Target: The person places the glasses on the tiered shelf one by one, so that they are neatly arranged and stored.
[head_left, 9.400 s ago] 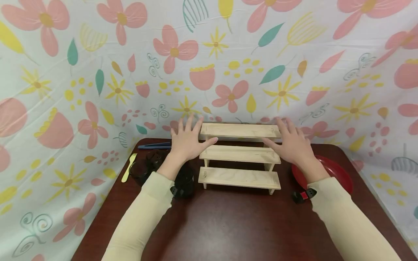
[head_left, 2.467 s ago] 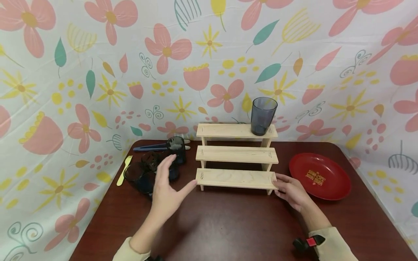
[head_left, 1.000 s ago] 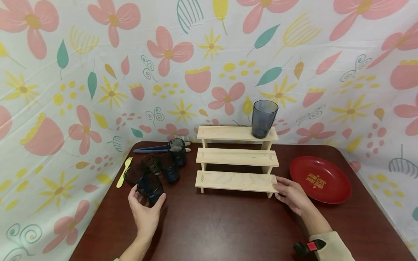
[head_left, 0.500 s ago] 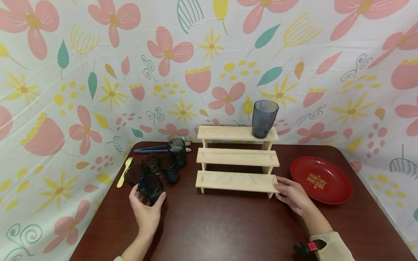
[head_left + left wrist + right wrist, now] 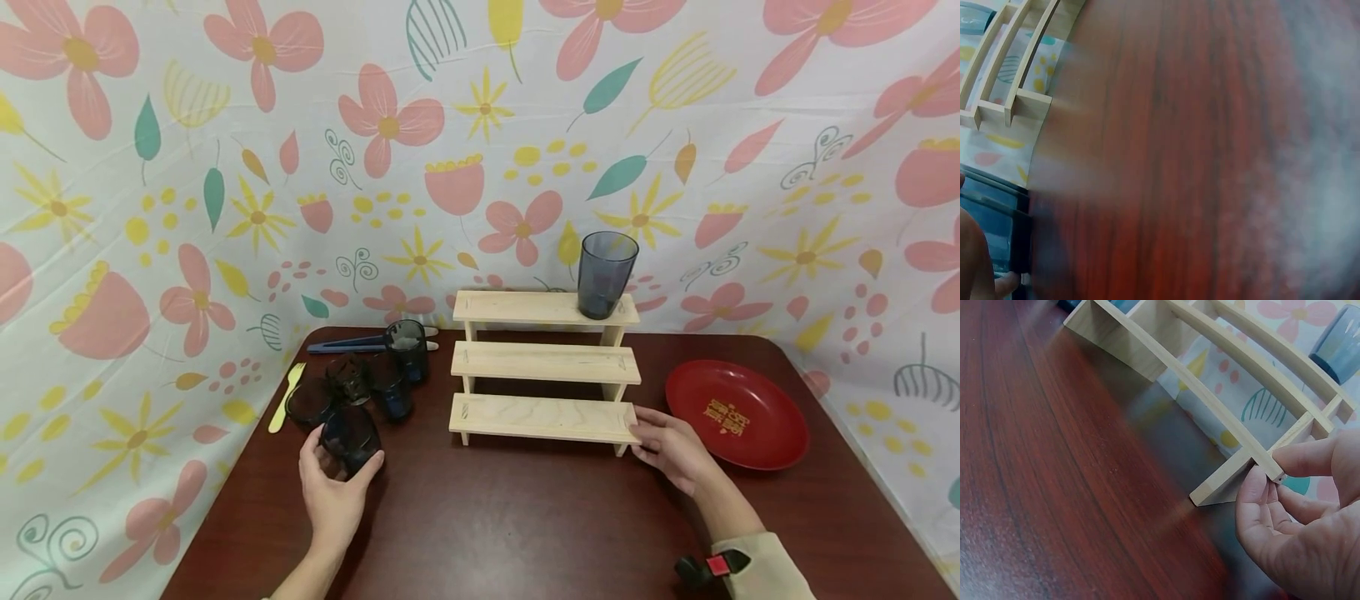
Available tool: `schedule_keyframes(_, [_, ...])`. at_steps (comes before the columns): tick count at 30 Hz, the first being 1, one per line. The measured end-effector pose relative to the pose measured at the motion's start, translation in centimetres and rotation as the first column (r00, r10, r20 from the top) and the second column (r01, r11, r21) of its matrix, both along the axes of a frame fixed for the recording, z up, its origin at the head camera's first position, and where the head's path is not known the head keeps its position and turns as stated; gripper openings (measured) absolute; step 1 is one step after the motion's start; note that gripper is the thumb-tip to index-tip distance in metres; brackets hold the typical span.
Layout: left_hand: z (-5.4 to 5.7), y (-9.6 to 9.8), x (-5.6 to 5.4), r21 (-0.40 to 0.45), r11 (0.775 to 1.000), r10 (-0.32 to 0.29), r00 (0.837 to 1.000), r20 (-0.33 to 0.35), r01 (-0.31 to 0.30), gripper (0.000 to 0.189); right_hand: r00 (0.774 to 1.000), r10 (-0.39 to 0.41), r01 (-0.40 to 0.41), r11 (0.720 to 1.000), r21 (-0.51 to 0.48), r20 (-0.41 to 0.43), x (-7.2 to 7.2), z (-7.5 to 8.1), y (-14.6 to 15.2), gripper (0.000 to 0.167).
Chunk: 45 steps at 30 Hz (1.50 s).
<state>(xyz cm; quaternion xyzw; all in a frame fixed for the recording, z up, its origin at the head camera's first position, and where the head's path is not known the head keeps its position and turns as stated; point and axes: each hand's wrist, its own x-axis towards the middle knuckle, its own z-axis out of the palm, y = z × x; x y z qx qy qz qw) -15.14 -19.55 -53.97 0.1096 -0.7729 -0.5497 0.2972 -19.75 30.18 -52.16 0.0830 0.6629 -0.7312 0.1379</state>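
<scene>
At the left front of the table, my left hand (image 5: 333, 496) grips a dark blue tumbler (image 5: 352, 437), thumb on its right side and fingers on its left. In the left wrist view the tumbler's bluish wall (image 5: 988, 228) shows at the left edge beside the fingers. My right hand (image 5: 670, 450) pinches the right end of the lowest board of a three-tier wooden stand (image 5: 545, 362); the right wrist view shows thumb and fingers on the board end (image 5: 1265, 464). Upright on the top tier's right end stands another blue tumbler (image 5: 606, 275).
Several dark cups, one a clear-walled tumbler (image 5: 407, 350), cluster behind my left hand. Blue tongs (image 5: 348, 345) lie at the back left, a yellow fork (image 5: 287, 398) at the left edge. A red oval plate (image 5: 772, 417) lies right of the stand. A floral cloth (image 5: 480, 167) hangs behind the table.
Both hands were at the stand's top; later a tumbler stood on the top tier. My left hand then took hold of a front tumbler, now tipped slightly. My right hand moved down to the lowest board.
</scene>
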Motion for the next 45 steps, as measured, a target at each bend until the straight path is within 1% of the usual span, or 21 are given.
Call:
schedule_keyframes(3, [0.1,-0.1,0.2,-0.011,1.0,-0.01,1.0,-0.011,0.009,0.095,1.0,0.002,-0.002,1.0,-0.004,0.001,0.0,0.0,0.0,0.069])
schedule_keyframes(8, [0.7,0.1,0.6,-0.036,0.998,-0.05,0.997,-0.055,0.048,0.097,1.0,0.005,-0.005,1.0,0.0,0.009,0.0,0.1,0.0,0.069])
schedule_keyframes(12, [1.5,0.4,0.8,-0.052,0.995,-0.085,0.991,-0.101,0.08,0.098,1.0,0.009,-0.008,1.0,-0.007,0.01,0.0,0.2,-0.1,0.07])
schedule_keyframes(15, [2.4,0.9,0.9,-0.042,0.992,-0.128,0.981,-0.143,0.123,0.098,1.0,0.011,-0.011,1.0,-0.013,0.009,0.0,0.2,-0.1,0.07])
schedule_keyframes(18, [3.7,1.7,0.8,-0.019,0.983,-0.185,0.965,-0.187,0.185,0.098,1.0,0.011,-0.011,1.0,-0.011,0.008,0.0,0.2,-0.1,0.07])
schedule_keyframes(20, [4.8,2.3,0.7,-0.017,0.976,-0.215,0.954,-0.211,0.216,0.098,1.0,0.009,-0.009,1.0,-0.009,0.01,0.0,0.2,-0.1,0.07])
schedule_keyframes(22, [6.3,3.2,0.8,-0.025,0.971,-0.236,0.945,-0.228,0.236,0.098,1.0,0.008,-0.008,1.0,-0.004,0.012,0.1,0.1,-0.1,0.07])
schedule_keyframes(25, [8.6,4.6,0.9,-0.044,0.966,-0.258,0.936,-0.241,0.255,0.095,1.0,0.009,-0.009,1.0,0.002,0.016,0.2,0.2,-0.1,0.069])
schedule_keyframes(27, [10.1,5.4,0.8,-0.039,0.962,-0.273,0.93,-0.246,0.271,0.093,1.0,0.004,-0.004,1.0,0.003,0.017,0.1,0.3,-0.1,0.069])
schedule_keyframes(28, [10.6,5.8,0.6,-0.034,0.959,-0.28,0.928,-0.245,0.281,0.092,1.0,0.003,-0.003,1.0,0.004,0.016,0.1,0.3,-0.1,0.069])
schedule_keyframes(30, [11.3,6.5,0.0,-0.025,0.955,-0.293,0.924,-0.244,0.296,0.092,1.0,0.005,-0.005,1.0,0.005,0.012,0.0,0.4,-0.1,0.07])
schedule_keyframes(31, [11.4,6.7,-0.5,-0.02,0.953,-0.296,0.923,-0.246,0.301,0.093,1.0,0.002,-0.002,1.0,0.002,0.011,0.0,0.4,-0.1,0.069])
schedule_keyframes(33, [11.4,7.2,-1.8,-0.025,0.951,-0.304,0.921,-0.243,0.308,0.095,1.0,0.002,-0.002,1.0,0.0,0.01,-0.1,0.5,-0.2,0.069])
schedule_keyframes(37, [11.4,8.2,-4.5,-0.064,0.947,-0.321,0.916,-0.24,0.315,0.098,1.0,0.004,-0.004,1.0,-0.003,0.015,0.0,0.4,-0.2,0.07])
schedule_keyframes(41, [12.4,9.8,-7.0,-0.101,0.937,-0.349,0.903,-0.25,0.335,0.093,1.0,0.005,-0.005,1.0,-0.004,0.017,0.1,0.3,-0.1,0.07])
schedule_keyframes(44, [13.2,11.0,-8.9,-0.14,0.926,-0.375,0.888,-0.265,0.349,0.09,1.0,0.0,0.0,1.0,-0.008,0.013,0.1,0.2,-0.1,0.069])
schedule_keyframes(45, [13.4,11.4,-9.5,-0.156,0.923,-0.381,0.885,-0.266,0.35,0.09,1.0,0.0,0.001,1.0,-0.007,0.012,0.1,0.2,-0.1,0.07])
